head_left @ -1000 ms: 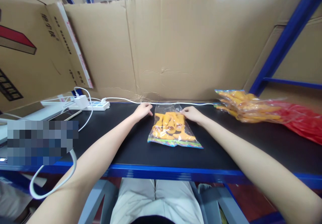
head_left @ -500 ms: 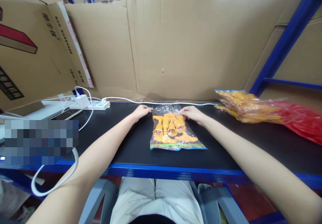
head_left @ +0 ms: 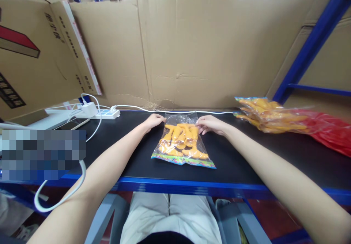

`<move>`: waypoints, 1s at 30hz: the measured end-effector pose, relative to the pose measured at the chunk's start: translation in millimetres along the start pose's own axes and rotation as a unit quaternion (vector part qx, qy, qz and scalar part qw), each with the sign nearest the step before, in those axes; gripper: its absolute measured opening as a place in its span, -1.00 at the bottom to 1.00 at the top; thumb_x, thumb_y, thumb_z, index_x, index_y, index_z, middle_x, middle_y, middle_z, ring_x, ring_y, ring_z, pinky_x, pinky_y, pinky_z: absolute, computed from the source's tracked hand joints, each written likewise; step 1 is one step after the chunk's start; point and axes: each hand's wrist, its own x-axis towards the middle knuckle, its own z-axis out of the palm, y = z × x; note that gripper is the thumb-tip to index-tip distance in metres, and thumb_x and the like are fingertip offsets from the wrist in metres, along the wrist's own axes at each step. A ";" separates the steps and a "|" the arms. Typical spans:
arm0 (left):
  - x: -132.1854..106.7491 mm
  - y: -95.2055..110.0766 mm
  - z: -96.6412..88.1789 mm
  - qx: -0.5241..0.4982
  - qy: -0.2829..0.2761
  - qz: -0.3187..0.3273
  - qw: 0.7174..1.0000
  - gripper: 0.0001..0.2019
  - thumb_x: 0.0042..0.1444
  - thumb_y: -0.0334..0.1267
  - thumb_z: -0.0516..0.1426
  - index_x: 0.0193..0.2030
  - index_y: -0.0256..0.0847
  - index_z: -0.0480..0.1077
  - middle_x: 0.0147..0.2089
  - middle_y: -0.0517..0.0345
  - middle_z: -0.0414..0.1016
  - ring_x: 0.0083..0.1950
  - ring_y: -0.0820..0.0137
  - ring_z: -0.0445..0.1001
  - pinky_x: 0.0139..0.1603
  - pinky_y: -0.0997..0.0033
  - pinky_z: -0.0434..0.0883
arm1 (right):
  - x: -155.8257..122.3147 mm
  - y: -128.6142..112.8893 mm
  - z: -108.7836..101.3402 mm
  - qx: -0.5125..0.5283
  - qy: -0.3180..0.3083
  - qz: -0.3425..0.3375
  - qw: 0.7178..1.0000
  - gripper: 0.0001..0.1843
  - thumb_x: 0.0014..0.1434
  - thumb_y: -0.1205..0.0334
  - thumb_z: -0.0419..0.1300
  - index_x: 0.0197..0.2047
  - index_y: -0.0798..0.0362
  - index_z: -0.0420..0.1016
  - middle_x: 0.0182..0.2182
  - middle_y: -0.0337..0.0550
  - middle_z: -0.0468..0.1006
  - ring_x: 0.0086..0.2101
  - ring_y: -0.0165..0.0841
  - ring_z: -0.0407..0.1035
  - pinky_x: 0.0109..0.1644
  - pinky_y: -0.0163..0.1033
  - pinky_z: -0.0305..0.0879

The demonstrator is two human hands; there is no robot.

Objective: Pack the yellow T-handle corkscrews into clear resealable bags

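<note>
A clear plastic bag [head_left: 181,118] with a colourful printed strip along its near edge lies on the black tabletop [head_left: 131,156]. Inside it are several orange plastic pieces [head_left: 182,136], some flared like small horns. My left hand [head_left: 154,122] pinches the bag's far left corner, its fingers closed. At the far right side, my right hand [head_left: 210,124] has thumb and fingers closed on the bag's edge. The near end of the bag points towards me and rests slightly left of centre.
More bags of orange pieces [head_left: 265,116] are piled at the right, against red plastic [head_left: 331,130]. A white power strip [head_left: 108,114] with cables stands at the back left beside a phone [head_left: 72,124]. Cardboard [head_left: 208,50] walls off the back; a blue edge [head_left: 175,186] runs along the front.
The bag's near end has swung left and a little towards me, and the pieces have shifted with it. My hands have barely moved.
</note>
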 end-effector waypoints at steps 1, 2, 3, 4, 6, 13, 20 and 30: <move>-1.5 0.6 -0.5 0.005 -0.011 0.000 1.000 -0.77 -0.14 -0.08 0.17 -0.55 -0.21 0.46 -0.28 0.08 0.55 -0.09 0.26 0.41 0.00 0.36 0.24 | -0.4 0.2 0.6 0.016 -0.011 -0.004 1.000 -0.87 -0.02 0.33 0.23 -0.48 0.14 0.32 -0.58 -0.16 0.47 -0.54 -0.41 0.43 -0.56 -0.41 0.33; -3.2 1.3 -0.7 0.009 -0.023 -0.001 1.000 -0.74 -0.15 -0.03 0.17 -0.54 -0.20 0.47 -0.26 0.07 0.55 -0.07 0.24 0.40 0.02 0.35 0.22 | -0.6 0.3 1.5 0.030 -0.021 -0.006 0.999 -0.85 -0.02 0.31 0.23 -0.47 0.13 0.31 -0.57 -0.18 0.46 -0.54 -0.43 0.41 -0.56 -0.40 0.34; -4.8 2.0 -0.4 0.012 -0.037 -0.002 0.999 -0.72 -0.16 0.00 0.18 -0.54 -0.20 0.47 -0.26 0.07 0.55 -0.06 0.23 0.40 0.02 0.35 0.22 | -0.8 0.3 2.6 0.040 -0.028 -0.008 0.999 -0.84 -0.01 0.28 0.24 -0.45 0.13 0.31 -0.57 -0.19 0.45 -0.54 -0.45 0.40 -0.56 -0.41 0.34; -6.2 2.7 0.4 0.011 -0.054 -0.003 0.998 -0.71 -0.17 0.01 0.20 -0.52 -0.20 0.48 -0.26 0.08 0.55 -0.06 0.23 0.41 0.01 0.35 0.23 | -0.8 0.3 3.8 0.043 -0.034 -0.011 0.998 -0.83 0.01 0.24 0.23 -0.43 0.13 0.32 -0.56 -0.19 0.45 -0.55 -0.47 0.39 -0.57 -0.42 0.33; -7.9 3.4 3.0 -0.005 -0.087 -0.002 0.996 -0.72 -0.19 -0.01 0.22 -0.46 -0.21 0.50 -0.27 0.08 0.55 -0.09 0.24 0.42 -0.02 0.36 0.26 | -1.0 0.1 6.4 0.024 -0.032 -0.016 0.999 -0.81 0.04 0.19 0.22 -0.41 0.14 0.35 -0.57 -0.19 0.44 -0.57 -0.50 0.36 -0.61 -0.46 0.28; -4.5 3.8 7.4 -0.060 -0.075 -0.015 0.995 -0.89 -0.20 -0.29 0.22 -0.48 -0.26 0.50 -0.23 0.07 0.54 -0.08 0.29 0.43 0.04 0.34 0.24 | 0.2 1.4 5.4 0.010 -0.016 -0.031 0.999 -0.86 0.03 0.32 0.21 -0.30 0.18 0.45 -0.64 -0.23 0.41 -0.62 -0.52 0.31 -0.64 -0.47 0.27; -0.4 4.2 4.1 -0.076 -0.042 -0.021 0.996 -0.95 -0.19 -0.39 0.23 -0.49 -0.27 0.52 -0.19 0.01 0.55 -0.03 0.27 0.43 0.11 0.31 0.23 | 8.0 10.2 -3.7 0.068 -0.044 -0.034 0.996 -0.65 -0.03 0.43 0.20 -0.10 0.16 0.46 -0.49 -0.14 0.51 -0.55 -0.46 0.40 -0.57 -0.41 0.38; 2.8 -0.5 -2.9 -0.099 -0.071 0.047 0.991 -0.82 -0.12 -0.47 0.15 -0.37 -0.24 0.54 -0.35 0.14 0.58 -0.22 0.41 0.50 0.05 0.32 0.32 | 7.8 8.5 0.4 0.088 0.006 -0.027 0.996 -0.86 -0.10 0.53 0.13 -0.48 0.16 0.47 -0.65 -0.19 0.45 -0.61 -0.50 0.35 -0.57 -0.43 0.36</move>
